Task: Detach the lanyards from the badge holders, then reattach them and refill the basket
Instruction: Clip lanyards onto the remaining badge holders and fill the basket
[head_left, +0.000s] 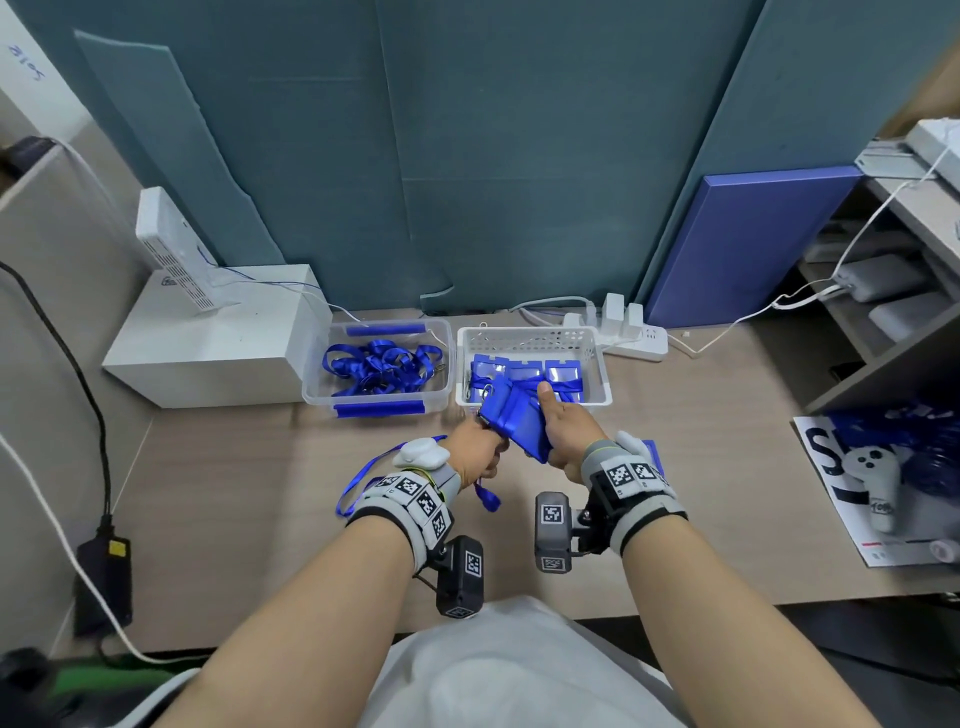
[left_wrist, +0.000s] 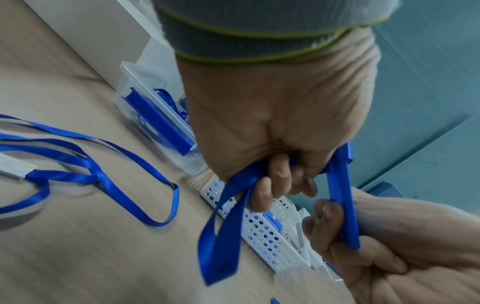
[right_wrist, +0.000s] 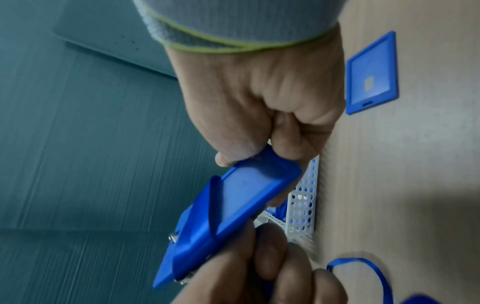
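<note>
Gripping a blue badge holder (head_left: 519, 422) by its near end, the right hand (head_left: 569, 434) has thumb on top and fingers curled underneath. That holder's long axis runs from the right palm up and to the left in the head view, its far end pointing toward the left hand (head_left: 475, 449) and hanging just in front of the white perforated basket (head_left: 530, 340). A small metal clip shows at that far end in the right wrist view, though blur makes it hard to say whether it is still hooked on. Closed around a blue lanyard (left_wrist: 221, 226), the left hand's fingers (left_wrist: 262, 197) hold the ribbon where it meets the holder's end; loose ribbon dangles below the fist and trails across the wooden desk (head_left: 234, 493). More holders lie flat inside the basket. Beside it on the left, a clear plastic box (head_left: 376, 366) contains a tangle of blue lanyards. One separate badge holder (right_wrist: 371, 74) rests flat on the desk near the right wrist.
</note>
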